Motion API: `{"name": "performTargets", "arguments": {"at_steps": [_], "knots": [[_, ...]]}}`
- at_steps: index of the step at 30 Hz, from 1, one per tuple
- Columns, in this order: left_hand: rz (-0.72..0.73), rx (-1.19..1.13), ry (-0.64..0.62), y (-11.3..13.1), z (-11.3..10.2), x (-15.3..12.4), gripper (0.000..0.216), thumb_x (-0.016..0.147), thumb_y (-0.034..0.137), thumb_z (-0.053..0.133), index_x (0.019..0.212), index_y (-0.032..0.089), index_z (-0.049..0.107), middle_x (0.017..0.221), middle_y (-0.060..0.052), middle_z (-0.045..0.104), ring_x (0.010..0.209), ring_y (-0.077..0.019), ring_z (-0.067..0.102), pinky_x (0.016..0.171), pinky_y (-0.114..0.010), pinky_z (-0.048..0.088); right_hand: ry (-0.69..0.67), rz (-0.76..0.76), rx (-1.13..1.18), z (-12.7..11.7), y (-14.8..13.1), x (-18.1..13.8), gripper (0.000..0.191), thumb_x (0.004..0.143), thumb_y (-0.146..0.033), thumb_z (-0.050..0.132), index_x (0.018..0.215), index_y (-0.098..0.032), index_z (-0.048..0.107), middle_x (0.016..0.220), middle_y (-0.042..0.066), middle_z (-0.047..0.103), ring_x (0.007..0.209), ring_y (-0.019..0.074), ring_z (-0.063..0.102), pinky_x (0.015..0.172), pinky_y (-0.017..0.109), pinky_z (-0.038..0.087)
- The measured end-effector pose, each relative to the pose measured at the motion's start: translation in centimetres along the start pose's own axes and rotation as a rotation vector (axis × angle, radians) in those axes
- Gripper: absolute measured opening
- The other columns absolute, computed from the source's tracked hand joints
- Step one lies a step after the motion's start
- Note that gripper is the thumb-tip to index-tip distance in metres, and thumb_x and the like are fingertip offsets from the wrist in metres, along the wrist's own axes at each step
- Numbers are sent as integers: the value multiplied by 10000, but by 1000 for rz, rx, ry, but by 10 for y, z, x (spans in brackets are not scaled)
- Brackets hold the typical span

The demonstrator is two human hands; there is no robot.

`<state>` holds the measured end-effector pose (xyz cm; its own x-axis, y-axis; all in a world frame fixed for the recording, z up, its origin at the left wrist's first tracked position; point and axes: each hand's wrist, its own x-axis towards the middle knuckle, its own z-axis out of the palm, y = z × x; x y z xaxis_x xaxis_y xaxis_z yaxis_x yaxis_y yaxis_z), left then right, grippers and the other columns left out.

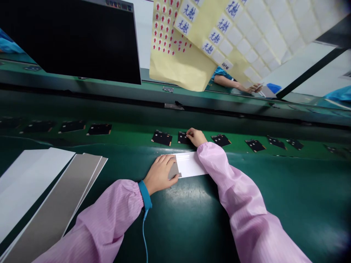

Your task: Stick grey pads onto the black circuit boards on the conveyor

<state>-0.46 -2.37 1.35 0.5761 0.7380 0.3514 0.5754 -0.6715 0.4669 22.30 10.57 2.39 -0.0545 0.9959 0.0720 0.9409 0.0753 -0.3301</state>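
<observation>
A flat white panel with a grey end point(192, 165) lies on the green table. My left hand point(161, 171) holds it at the grey end, fingers over the far edge and thumb along the near edge. Beyond the panel, my right hand point(196, 137) is closed in a pinch at the right end of a black circuit board point(182, 137) on the green strip, its fingers partly covering that board. Similar black boards lie on both sides, one to the left point(161, 137) and one to the right point(221, 140). A blue wrist strap point(145, 194) with a cord circles my left wrist.
White and grey panels point(55, 197) are stacked at the left. More black boards point(99, 129) line the strip. A dark screen point(82, 40) and yellow sticker sheets point(181, 65) hang above the back ledge. Across it, another person's hands point(253, 87) hold something thin.
</observation>
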Motion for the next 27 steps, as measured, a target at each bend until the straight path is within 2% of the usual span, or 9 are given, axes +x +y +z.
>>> {"name": "performTargets", "arguments": {"at_steps": [2,6,8,10,13,14,17,19,27], "knots": [[1,2,-2,0,0,0,391,755,313,594,1109,192,483,1201,-91,513,1132,-265,466,985,-416,356,50,-86,-79,3,2,-14,266,833,-148,468,1014,-172,661,931,71,636,813,157,594,758,245,448],[3,6,-3,0,0,0,391,761,324,583,1114,194,482,1208,-96,509,1137,-272,464,982,-427,354,-34,-200,-206,3,8,-25,370,799,-76,415,1076,-124,657,1031,142,574,978,224,545,820,281,449],[5,8,-6,0,1,0,397,762,330,583,1120,191,482,1210,-96,507,1137,-272,463,983,-426,353,-71,-212,-179,-2,13,-26,410,755,-34,423,1092,-105,645,1029,144,560,995,232,528,879,301,433],[5,7,-5,-1,2,-1,398,762,336,585,1118,190,484,1208,-95,507,1135,-270,465,985,-426,353,-21,-201,-87,-8,14,-34,425,726,-14,422,1080,-106,639,1027,133,548,989,226,521,924,327,413],[2,0,1,-2,3,-2,397,761,337,592,1114,187,491,1212,-98,504,1138,-271,463,990,-429,349,110,-202,114,-12,1,-67,304,775,-76,426,989,-132,635,966,112,536,885,204,536,847,342,450],[2,-2,2,-2,3,-2,392,760,334,595,1109,185,494,1215,-99,502,1143,-271,460,992,-428,347,98,-224,186,-11,-6,-82,239,796,-112,440,940,-143,629,925,99,533,819,187,540,785,327,466],[3,-7,0,-2,3,-2,380,755,319,603,1096,184,503,1216,-95,501,1148,-268,455,994,-417,349,-125,-302,359,-3,-33,-127,109,813,-159,488,837,-173,594,800,46,531,670,137,521,648,270,464],[0,-8,1,-1,2,-1,379,750,308,606,1095,188,503,1213,-89,503,1139,-263,459,989,-408,355,-189,-288,377,3,-45,-145,67,802,-144,513,807,-172,573,775,31,524,639,124,509,622,259,450],[-6,-8,-4,-1,3,-1,388,751,302,596,1109,195,494,1220,-83,501,1143,-259,457,993,-412,351,-199,-262,296,9,-48,-142,98,787,-101,539,724,-177,533,732,14,512,638,124,500,628,255,423]]}}
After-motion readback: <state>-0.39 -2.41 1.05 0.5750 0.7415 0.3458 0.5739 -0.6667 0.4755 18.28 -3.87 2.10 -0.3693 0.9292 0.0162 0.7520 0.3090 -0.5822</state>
